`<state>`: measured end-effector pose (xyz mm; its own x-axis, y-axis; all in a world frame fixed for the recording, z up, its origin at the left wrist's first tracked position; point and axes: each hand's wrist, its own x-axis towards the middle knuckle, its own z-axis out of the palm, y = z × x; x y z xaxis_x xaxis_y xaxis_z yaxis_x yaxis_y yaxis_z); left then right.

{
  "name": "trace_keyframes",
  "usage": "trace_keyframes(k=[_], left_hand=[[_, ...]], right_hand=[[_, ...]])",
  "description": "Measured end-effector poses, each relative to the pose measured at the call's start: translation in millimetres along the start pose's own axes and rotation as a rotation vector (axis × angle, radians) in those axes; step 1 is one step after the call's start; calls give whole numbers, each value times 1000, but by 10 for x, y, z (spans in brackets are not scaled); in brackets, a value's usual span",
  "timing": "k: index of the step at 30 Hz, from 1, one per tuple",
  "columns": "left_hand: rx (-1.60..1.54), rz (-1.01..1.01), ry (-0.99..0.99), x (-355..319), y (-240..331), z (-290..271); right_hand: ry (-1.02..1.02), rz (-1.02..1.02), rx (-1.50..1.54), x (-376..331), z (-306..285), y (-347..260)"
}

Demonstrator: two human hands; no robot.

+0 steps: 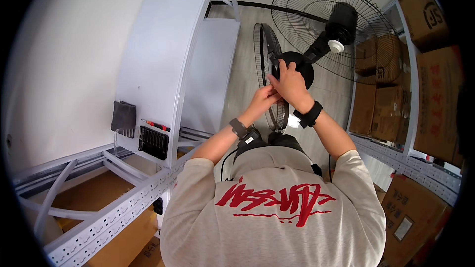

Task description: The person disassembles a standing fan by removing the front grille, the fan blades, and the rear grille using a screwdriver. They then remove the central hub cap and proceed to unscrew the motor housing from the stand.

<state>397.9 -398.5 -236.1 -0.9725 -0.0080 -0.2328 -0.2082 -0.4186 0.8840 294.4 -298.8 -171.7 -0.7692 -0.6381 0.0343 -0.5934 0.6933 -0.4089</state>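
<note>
Between the shelving, centre of view: a person in a grey shirt with red print looks down at both raised hands, which meet at a loose wire fan guard.
Left hand: left hand is curled, fingertips pinching the rim of the fan guard; a dark band sits on that wrist.
Right hand: right hand lies just right of the left one and touching it, fingers bent over the guard's rim near its round black centre plate; a black wristband sits on that wrist. How firmly it grips I cannot tell.
Fan guard position: seen nearly edge-on, upright, in front of the chest, just left of the fan.
Fan: a large black fan with its rear cage and motor stands far right, a white knob on its stem.
Left side: white metal rack with a grey cloth, a black tool holder and a red-handled screwdriver on it.
Right side: cardboard boxes stacked on shelves.
Near left: perforated white rail above brown cardboard.
</note>
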Motion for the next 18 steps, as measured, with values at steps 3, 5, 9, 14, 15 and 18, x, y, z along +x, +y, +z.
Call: trace_keyframes(k=[3, 5, 9, 14, 15, 18], left_hand=[[85, 30, 2, 32, -63, 37], [179, 60, 4, 55, -129, 40], [328, 124, 50, 20, -76, 131], [325, 208, -19, 41, 116, 30], [226, 235, 13, 77, 11, -120], [179, 185, 273, 111, -350, -847]], right_hand=[[-6, 54, -58, 26, 61, 1], [-3, 33, -89, 38, 166, 53], [14, 1, -146, 44, 140, 90], [-20, -60, -75, 222, -135, 295], [1, -87, -83, 252, -192, 337], [-13, -161, -31, 246, -470, 313]])
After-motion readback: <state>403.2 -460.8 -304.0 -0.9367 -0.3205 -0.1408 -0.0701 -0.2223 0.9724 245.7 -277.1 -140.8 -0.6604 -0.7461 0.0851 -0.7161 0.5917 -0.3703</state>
